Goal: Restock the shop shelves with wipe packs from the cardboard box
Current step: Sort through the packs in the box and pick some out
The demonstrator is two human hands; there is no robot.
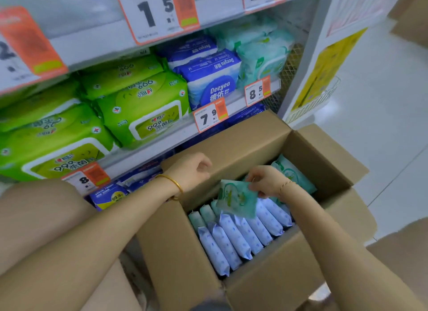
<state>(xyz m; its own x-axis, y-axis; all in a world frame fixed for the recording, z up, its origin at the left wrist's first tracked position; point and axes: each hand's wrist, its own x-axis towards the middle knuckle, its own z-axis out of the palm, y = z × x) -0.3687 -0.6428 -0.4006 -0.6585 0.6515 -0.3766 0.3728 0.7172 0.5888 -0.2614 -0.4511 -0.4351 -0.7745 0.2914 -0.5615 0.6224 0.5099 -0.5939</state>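
Note:
An open cardboard box stands in front of the shelves, filled with several upright blue-white wipe packs and some teal ones. My right hand pinches the top edge of a teal wipe pack and holds it just above the rows inside the box. My left hand rests as a loose fist on the box's far-left flap, with nothing in it. The middle shelf carries green packs, blue Deeyeo packs and teal packs.
Price tags hang along the shelf edges. A lower shelf holds dark blue packs left of the box. A wire basket hangs on the shelf end at right. White tiled floor and another box lie beyond.

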